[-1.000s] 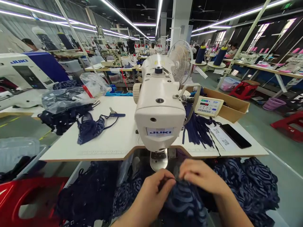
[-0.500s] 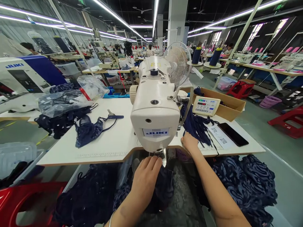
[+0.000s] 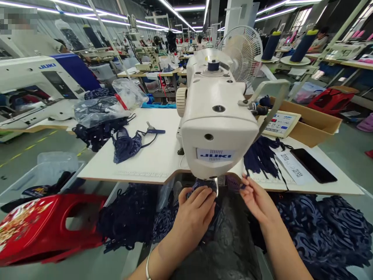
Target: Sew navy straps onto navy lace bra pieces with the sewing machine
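A white JUKI sewing machine (image 3: pixel 218 136) stands in front of me on a white table. My left hand (image 3: pixel 195 210) is just below its head, fingers bent over a navy garment (image 3: pixel 201 183) beside the presser area. Most of that garment and the needle are hidden. To the right, at the table's front edge, my right hand (image 3: pixel 255 194) pinches the end of a navy strap (image 3: pixel 244 186) between thumb and fingers. Behind it lies a bunch of navy straps (image 3: pixel 260 157). A navy bra (image 3: pixel 126 144) with a hanger-like clip rests left on the tabletop.
A phone (image 3: pixel 313 165) and a printed paper slip (image 3: pixel 293 167) lie at the right, near a control panel (image 3: pixel 281 123) and cardboard box (image 3: pixel 311 120). Piles of navy garments (image 3: pixel 332 229) flank my lap. A red stool (image 3: pixel 52 225) stands lower left.
My view has turned left, shifting the scene right. My right hand has come away from the strap bunch towards me, a strap end in its fingers. The left hand stays below the machine head.
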The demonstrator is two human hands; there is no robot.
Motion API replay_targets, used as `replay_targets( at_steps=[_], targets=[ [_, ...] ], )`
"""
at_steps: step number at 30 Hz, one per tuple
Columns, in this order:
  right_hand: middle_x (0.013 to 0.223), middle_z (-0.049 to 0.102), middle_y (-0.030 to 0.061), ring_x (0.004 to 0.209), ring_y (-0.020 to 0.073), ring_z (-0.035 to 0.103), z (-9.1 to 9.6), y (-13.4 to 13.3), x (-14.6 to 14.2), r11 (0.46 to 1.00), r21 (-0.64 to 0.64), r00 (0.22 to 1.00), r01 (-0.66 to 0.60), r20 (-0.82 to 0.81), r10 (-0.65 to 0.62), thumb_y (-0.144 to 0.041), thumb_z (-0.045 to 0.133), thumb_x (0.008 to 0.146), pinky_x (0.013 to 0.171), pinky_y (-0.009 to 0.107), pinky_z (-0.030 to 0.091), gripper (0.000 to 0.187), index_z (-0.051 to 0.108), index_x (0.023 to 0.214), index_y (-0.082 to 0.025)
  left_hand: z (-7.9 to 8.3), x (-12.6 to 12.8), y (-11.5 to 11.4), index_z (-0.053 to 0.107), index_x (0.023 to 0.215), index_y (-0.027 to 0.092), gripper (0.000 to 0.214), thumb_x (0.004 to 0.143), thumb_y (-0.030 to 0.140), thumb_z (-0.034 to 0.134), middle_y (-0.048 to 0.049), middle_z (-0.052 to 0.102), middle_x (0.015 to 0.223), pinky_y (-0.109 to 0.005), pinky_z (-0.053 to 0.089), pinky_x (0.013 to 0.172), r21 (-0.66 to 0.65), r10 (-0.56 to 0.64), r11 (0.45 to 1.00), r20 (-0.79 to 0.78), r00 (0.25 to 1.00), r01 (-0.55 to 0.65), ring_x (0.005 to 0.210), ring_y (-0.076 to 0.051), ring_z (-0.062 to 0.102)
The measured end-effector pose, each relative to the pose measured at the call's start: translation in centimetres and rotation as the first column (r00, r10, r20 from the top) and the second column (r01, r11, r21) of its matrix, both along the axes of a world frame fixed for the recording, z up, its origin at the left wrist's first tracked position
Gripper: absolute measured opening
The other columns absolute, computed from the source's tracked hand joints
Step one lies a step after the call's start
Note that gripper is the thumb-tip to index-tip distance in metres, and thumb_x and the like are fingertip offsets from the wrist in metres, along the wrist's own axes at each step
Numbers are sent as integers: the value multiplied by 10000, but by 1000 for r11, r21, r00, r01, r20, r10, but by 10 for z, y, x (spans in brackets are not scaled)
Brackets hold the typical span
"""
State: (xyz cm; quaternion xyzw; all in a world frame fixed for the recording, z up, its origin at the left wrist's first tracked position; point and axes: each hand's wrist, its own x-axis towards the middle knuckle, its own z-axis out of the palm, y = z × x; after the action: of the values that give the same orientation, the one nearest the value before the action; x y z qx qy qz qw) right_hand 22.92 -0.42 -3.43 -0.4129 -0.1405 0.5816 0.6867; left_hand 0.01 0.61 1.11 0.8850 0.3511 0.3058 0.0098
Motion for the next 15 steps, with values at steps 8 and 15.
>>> replay_targets(
  at_steps=[8, 15],
  targets=[
    [768, 556, -10, 573, 85, 494, 27, 4, -41, 975, 14, 894, -222, 401, 198, -484, 643, 851, 528, 206, 462, 323, 671, 965, -183, 2, -20, 12, 647, 1158, 215, 274, 1011, 207, 416, -49, 711, 1157, -340, 303, 1050, -88, -141, 986, 12, 990, 142, 1090, -134, 648],
    [798, 579, -5, 691, 145, 547, 33, 12, -47, 951, -14, 654, -308, 723, 223, -443, 620, 852, 666, 277, 491, 297, 605, 1019, -199, -5, -29, 21, 621, 1168, 213, 265, 1018, 222, 401, -55, 707, 1168, -338, 340, 1043, -157, -186, 965, 143, 972, 208, 1078, -129, 661]
  ],
)
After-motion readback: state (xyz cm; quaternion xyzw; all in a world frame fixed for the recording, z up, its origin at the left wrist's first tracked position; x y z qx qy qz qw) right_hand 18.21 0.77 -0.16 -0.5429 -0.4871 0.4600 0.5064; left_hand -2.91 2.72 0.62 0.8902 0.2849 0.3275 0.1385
